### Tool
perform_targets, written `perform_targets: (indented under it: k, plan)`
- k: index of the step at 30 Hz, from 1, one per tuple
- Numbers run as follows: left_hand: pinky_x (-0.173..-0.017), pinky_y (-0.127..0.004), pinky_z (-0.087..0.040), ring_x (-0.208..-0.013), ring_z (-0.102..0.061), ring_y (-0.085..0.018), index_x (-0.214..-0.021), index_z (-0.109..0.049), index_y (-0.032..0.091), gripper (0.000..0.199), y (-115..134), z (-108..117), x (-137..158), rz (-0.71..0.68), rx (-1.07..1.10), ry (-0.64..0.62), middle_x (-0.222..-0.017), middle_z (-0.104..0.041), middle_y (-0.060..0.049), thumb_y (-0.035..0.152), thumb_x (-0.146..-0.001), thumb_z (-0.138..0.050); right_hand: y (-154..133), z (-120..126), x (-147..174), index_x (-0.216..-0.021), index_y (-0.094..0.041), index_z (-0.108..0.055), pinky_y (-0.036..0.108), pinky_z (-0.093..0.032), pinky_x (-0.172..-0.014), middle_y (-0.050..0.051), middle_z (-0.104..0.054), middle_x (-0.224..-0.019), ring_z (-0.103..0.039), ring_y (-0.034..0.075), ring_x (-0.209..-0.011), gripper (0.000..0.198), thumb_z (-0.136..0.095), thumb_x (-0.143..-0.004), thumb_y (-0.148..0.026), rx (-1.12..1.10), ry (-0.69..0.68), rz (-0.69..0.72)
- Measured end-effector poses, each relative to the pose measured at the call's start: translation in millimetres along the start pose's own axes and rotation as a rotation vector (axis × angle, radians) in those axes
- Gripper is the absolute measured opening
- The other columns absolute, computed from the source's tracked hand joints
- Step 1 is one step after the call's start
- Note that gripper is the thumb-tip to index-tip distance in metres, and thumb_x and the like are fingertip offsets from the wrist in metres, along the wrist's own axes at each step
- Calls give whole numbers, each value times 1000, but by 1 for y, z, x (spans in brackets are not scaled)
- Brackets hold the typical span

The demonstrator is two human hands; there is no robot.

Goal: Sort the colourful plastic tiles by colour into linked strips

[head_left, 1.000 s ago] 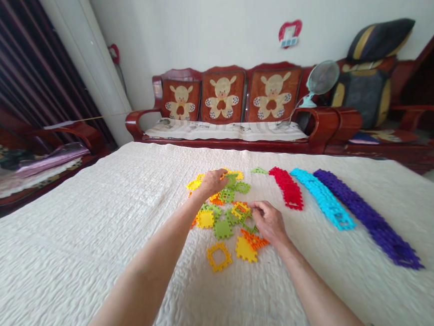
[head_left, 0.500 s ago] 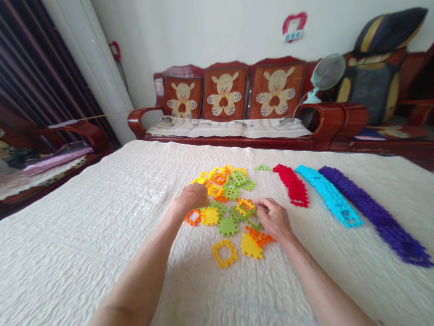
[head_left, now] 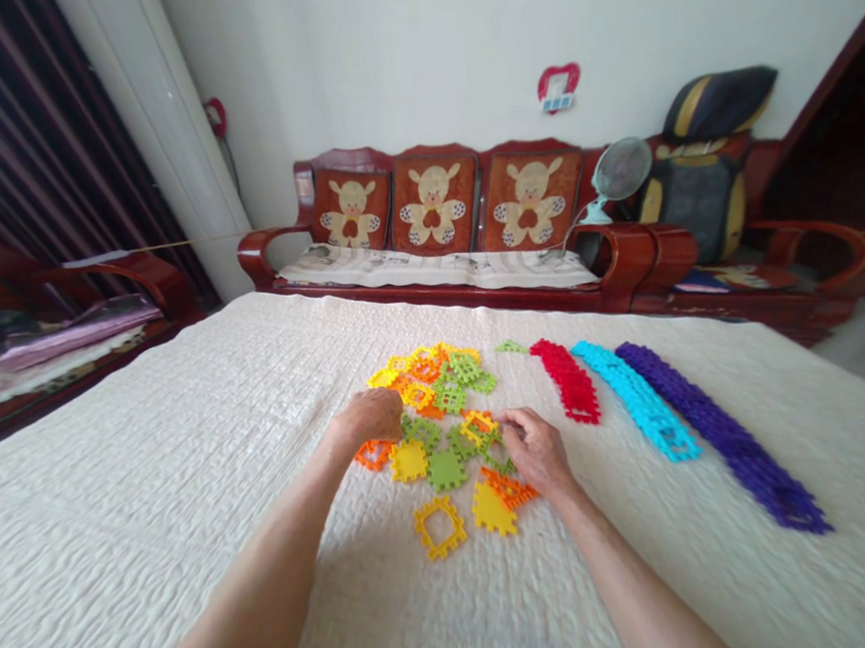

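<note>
My left hand [head_left: 376, 414] is bent down over the left side of a pile of interlocking plastic tiles. Its fingers are curled together, and their tips are hidden behind the hand. An orange tile [head_left: 374, 455] and a solid yellow tile [head_left: 409, 461] lie just below it. At the pile's right edge rests my right hand [head_left: 538, 450], with fingers loosely bent and a gap beside the thumb. Its index fingertip is beside a yellow-orange tile [head_left: 478, 427]. A green tile [head_left: 446, 471] lies flat between the hands. Nearest me are a yellow frame tile [head_left: 440, 528] and another solid yellow tile [head_left: 493, 509].
On the right of the quilted cover [head_left: 226, 460], joined tiles form rows: red [head_left: 568, 383], light blue [head_left: 637, 398] and purple [head_left: 726, 441]. A green triangular piece [head_left: 510, 346] lies by the red row. Behind stand a wooden sofa [head_left: 430, 289] and a fan [head_left: 621, 171].
The whole view has shifted, so the room and tiles appear lower and slightly left. My left hand has moved slightly down toward the orange tile. The right hand stays at the same tiles.
</note>
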State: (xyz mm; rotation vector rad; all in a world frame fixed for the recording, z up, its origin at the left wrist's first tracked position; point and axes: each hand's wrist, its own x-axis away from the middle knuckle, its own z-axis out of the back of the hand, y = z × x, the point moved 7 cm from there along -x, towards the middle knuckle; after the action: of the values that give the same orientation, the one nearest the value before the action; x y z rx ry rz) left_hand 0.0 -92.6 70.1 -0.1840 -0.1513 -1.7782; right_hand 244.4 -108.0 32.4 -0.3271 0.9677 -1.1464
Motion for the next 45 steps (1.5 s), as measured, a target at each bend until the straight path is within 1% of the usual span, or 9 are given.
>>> perform_targets:
  k: [5, 9, 16, 18, 22, 24, 30, 39, 45]
  plan:
    - [-57, -25, -42, -60, -59, -16, -71, -74, 20, 15, -10, 13, -1, -26, 139, -10, -64, -67, -3, 21, -64, -60, 0, -1, 0, -85, -21, -67, 34, -51, -82, 6, -71, -91, -67, 20, -89, 24, -44, -78, -20, 0, -2, 2]
    - [-60, -23, -41, -66, -60, -14, -91, -74, 22, 26, -3, 25, -7, -40, 220, 137, -76, -70, -2, 28, -73, -56, 1, -2, 1, -85, -21, -67, 32, -51, -81, 6, -72, -91, -67, 20, -89, 24, -44, -78, -18, -5, 1, -3]
    - [-75, -24, -46, -78, -65, -14, -123, -61, 18, 42, 15, 21, -18, -21, 360, 389, -89, -73, -3, 21, -83, -48, 3, -3, 1, -85, -20, -67, 31, -50, -81, 5, -71, -89, -66, 19, -86, 24, -45, -77, -18, -4, 15, 0]
    - [-76, -25, -46, -80, -65, -15, -120, -63, 18, 40, 14, 21, -17, -35, 327, 360, -91, -73, -3, 22, -82, -50, 2, -3, 1, -84, -19, -67, 32, -50, -81, 6, -71, -90, -66, 20, -86, 24, -45, -77, -18, -2, 11, 3]
    - [-73, -29, -46, -82, -66, -20, -91, -72, 20, 24, 18, 11, -11, -109, 148, 137, -87, -73, -5, 35, -79, -57, 1, -3, 0, -85, -19, -67, 33, -50, -82, 6, -71, -90, -66, 20, -87, 24, -45, -77, -19, 3, 8, 10]
    - [-73, -31, -47, -87, -66, -23, -94, -71, 20, 30, 22, 6, -7, -110, 84, 88, -91, -73, -7, 43, -78, -59, 1, -3, 0, -85, -19, -67, 34, -50, -82, 7, -71, -90, -66, 20, -87, 24, -45, -77, -19, 6, 11, 15]
    - [-76, -36, -49, -96, -65, -29, -104, -67, 16, 51, 41, 0, 1, -113, -42, 52, -103, -71, -13, 57, -77, -57, 2, -3, 0, -85, -19, -68, 34, -50, -82, 7, -71, -90, -66, 20, -87, 24, -45, -77, -19, -4, 11, 22]
    - [-77, -35, -49, -94, -65, -28, -101, -70, 15, 43, 44, 0, 5, -130, -58, -17, -100, -71, -13, 47, -75, -58, 3, -3, 0, -85, -19, -67, 33, -50, -81, 6, -71, -90, -66, 20, -88, 24, -45, -77, -17, -2, 13, 25]
    - [-75, -32, -48, -92, -65, -24, -105, -68, 20, 38, 35, 24, -5, -142, 0, 92, -98, -71, -9, 41, -77, -55, 3, -4, 1, -84, -20, -68, 32, -50, -80, 5, -71, -88, -66, 19, -86, 23, -45, -79, -17, -1, 17, 9]
